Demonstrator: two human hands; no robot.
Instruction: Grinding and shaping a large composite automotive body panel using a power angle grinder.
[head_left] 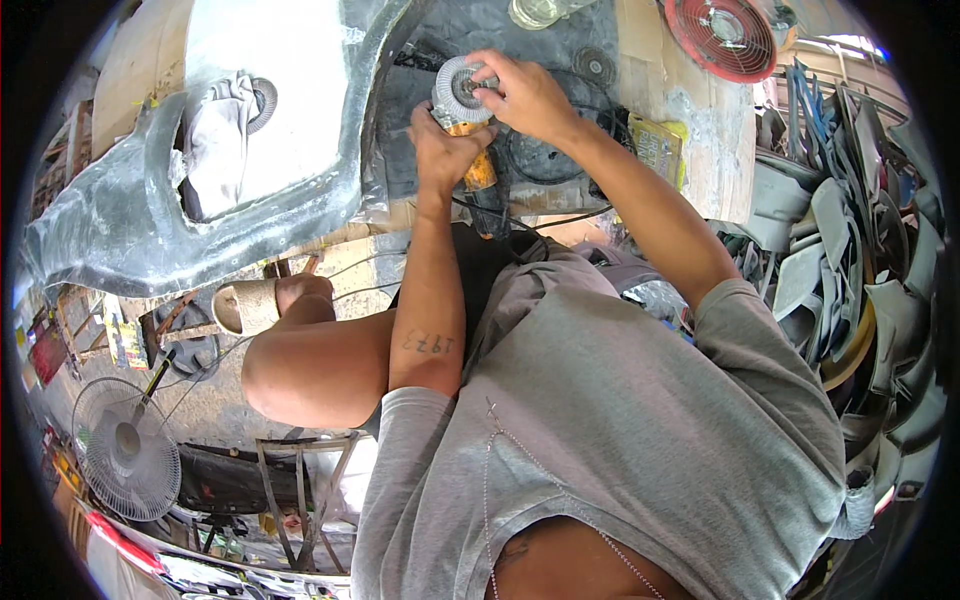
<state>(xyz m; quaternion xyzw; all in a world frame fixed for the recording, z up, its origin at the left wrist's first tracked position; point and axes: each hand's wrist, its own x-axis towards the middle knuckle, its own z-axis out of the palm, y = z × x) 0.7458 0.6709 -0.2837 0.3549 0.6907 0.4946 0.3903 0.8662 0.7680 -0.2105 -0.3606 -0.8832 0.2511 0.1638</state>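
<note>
An angle grinder with an orange body [480, 172] and a dark rear end lies upright before me, its disc end pointing away. Around the body, just below the disc, my left hand [446, 152] is closed. A grey flap disc [452, 92] sits on the grinder's head, face up. My right hand [525, 98] reaches in from the right, its thumb and fingers bent onto the disc's centre. Those fingertips partly cover the middle, so any nut there is hard to make out. Right of the grinder, a dark cable [560, 180] lies in loops.
Left is a large dark moulded panel [280, 245] with a grey cloth [220, 140] and another disc [263, 106]. A third disc [595, 66], a yellow packet [657, 150] and a red fan [722, 38] lie to the right. Stacked panels [830, 230] stand far right; a standing fan [126, 440] is lower left.
</note>
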